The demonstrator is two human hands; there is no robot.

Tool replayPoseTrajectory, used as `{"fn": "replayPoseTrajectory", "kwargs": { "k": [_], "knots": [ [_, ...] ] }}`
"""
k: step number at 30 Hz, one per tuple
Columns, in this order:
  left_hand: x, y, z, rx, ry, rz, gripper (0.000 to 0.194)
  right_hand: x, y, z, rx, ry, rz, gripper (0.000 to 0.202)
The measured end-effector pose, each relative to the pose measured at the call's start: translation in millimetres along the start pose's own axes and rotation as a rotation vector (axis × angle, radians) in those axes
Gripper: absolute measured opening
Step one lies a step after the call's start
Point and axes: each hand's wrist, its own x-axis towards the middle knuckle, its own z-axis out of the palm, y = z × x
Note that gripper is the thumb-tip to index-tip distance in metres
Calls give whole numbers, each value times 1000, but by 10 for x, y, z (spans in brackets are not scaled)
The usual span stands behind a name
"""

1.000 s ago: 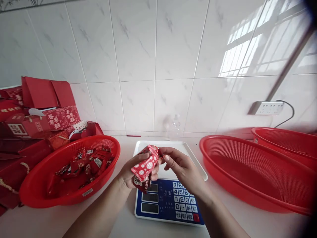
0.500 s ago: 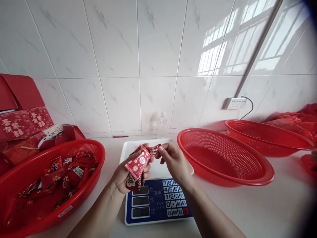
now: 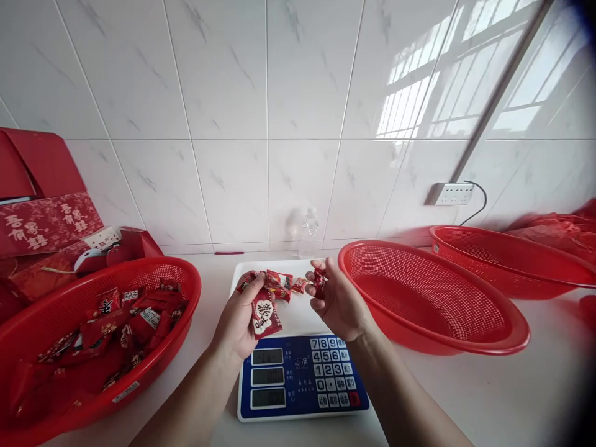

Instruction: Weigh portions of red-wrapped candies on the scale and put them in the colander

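Red candy packets [image 3: 266, 318] are gripped in my left hand [image 3: 237, 320], the thumb pressed on top. The lowest packet carries a cream patch with dark characters. More red wrappers [image 3: 279, 284] stick out past the fingertips. My right hand [image 3: 345, 305] has its fingers curled around a small red wrapped candy [image 3: 319, 282]. A small red-and-cream candy [image 3: 299, 285] shows between the hands; whether it is held or lies lower, I cannot tell. Both hands are over the white pan [image 3: 300, 324] of a scale with a blue keypad panel [image 3: 302, 382].
At left, a red plastic basket [image 3: 184, 273] contains several candy packets, with red printed boxes [image 3: 51, 223] behind it. Two more red baskets [image 3: 465, 332] [image 3: 503, 273] stand at right. A clear bottle [image 3: 309, 230] is by the tiled wall, below a power strip [image 3: 452, 194].
My right hand has drawn a small candy away from the left hand's bunch. My left hand has turned, so the spotted packet no longer faces up. The view has shifted slightly.
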Motion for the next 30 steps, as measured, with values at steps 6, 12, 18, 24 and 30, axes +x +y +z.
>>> {"fn": "replayPoseTrajectory", "kwargs": {
  "k": [6,12,18,24,30],
  "knots": [
    [-63,-103,13,157,-99,225,32,-210,144,153,-681,-159,-318,39],
    [-99,-89,1,264,-184,182,28,-234,91,169,-733,-92,-299,34],
    [-67,-39,-6,128,-113,54,35,-156,-31,31,-650,-66,-271,35],
    [22,100,-72,35,-63,110,37,-38,-281,-286,-924,-59,-172,34],
    [34,131,-79,54,-55,136,35,94,-115,-401,-1238,-129,-84,30]
  ]
}}
